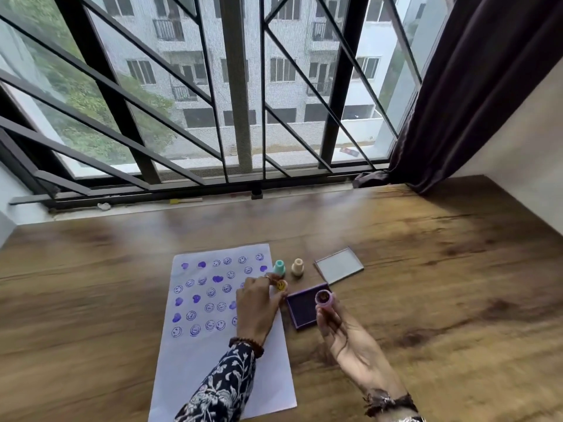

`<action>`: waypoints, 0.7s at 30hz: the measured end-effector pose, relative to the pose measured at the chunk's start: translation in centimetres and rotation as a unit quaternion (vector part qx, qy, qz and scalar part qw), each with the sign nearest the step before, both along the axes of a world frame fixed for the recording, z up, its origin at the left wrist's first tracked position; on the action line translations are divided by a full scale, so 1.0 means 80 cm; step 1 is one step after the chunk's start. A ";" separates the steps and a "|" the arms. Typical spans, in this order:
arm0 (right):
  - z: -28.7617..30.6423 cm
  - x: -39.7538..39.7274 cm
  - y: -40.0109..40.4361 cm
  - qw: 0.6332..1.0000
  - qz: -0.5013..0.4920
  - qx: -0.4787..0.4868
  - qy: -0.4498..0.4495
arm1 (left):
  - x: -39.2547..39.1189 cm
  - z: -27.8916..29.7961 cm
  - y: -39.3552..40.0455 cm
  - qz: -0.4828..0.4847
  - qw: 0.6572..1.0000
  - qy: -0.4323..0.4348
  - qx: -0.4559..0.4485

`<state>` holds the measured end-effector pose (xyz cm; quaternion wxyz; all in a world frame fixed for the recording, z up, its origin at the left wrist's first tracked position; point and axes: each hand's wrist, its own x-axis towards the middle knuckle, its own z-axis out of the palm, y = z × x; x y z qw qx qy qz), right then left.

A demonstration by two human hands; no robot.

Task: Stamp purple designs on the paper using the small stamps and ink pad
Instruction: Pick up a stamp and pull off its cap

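A white paper (195, 354) lies on the wooden table (426, 284), its upper half covered in purple smiley and heart prints. My left hand (257, 306) rests on the paper's right edge, fingers closed on a small yellow smiley stamp (281, 285). To the right lies the open purple ink pad (301, 309). My right hand (341, 333) holds a pink stamp (324, 298) over the pad's right corner, its inked face turned up. A teal stamp (279, 267) and a cream stamp (297, 267) stand upright behind the pad.
The ink pad's clear lid (339, 265) lies flat behind the pad to the right. A barred window (237, 86) runs along the table's far edge, with a dark curtain (475, 95) at the right. A pale wall borders the table's right side.
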<state>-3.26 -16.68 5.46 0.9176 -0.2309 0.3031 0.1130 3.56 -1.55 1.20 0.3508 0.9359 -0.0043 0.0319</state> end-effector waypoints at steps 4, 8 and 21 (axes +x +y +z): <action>-0.006 -0.002 -0.005 0.998 -0.004 -0.060 0.008 | -0.007 -0.004 0.007 -0.017 0.999 -0.038 -0.013; -0.016 -0.002 -0.007 0.990 -0.018 -0.139 -0.012 | -0.027 -0.017 0.011 -0.066 0.995 -0.063 0.039; 0.066 0.025 0.027 0.565 0.130 -0.809 -0.100 | -0.036 -0.039 0.014 -0.108 0.990 -0.035 0.084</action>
